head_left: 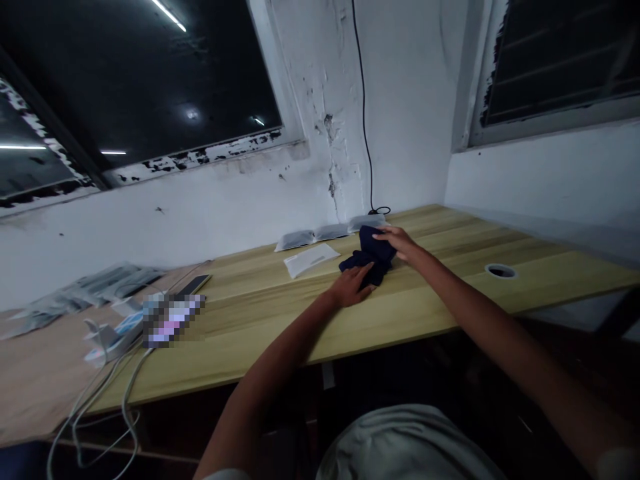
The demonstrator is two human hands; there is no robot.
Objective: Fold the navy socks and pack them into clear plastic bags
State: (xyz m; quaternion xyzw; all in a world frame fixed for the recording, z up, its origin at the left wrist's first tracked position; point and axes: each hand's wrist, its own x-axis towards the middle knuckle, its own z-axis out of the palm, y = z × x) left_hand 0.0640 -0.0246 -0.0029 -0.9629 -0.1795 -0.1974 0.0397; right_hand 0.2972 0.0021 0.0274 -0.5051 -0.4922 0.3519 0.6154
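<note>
On wood-grain tabletop point(270, 313), near far edge: navy cloth point(377, 250), probably a garment, type unclear. Bunched at the lower end, smoother panel raised toward the wall.

Right hand point(400, 241): closed on the upper right edge of the cloth, thumb and fingers pinching. Left hand point(347, 287): laid over the lower left part, fingers forward; pressing or gripping, cannot tell. Hands apart, only cloth between them.

Progress, as far as visible: mid-handling. Done: cloth out on the wood, both hands on it, upper panel roughly gathered. Not done: no flat or squared-up shape yet, lower part loose and crumpled. Exact stage of any fold not readable, too dark and soft.

Just left of the cloth: flat white packet point(311, 260), apart from both hands. Behind, along the wall: row of three filled translucent pouches, left one point(295, 240), middle one point(331, 231), right one point(367, 223). Contents of pouches: cannot tell.

Farther left: dark phone-like slab point(195, 287), pixelated patch with lit screen point(175, 320), white power strip point(117, 340) with pale cables point(131, 383). Beyond those, on brown surface point(35, 373): overlapping heap of plastic-wrapped packs point(100, 287). To the right: round cable grommet point(501, 271), well apart from the hands.
</note>
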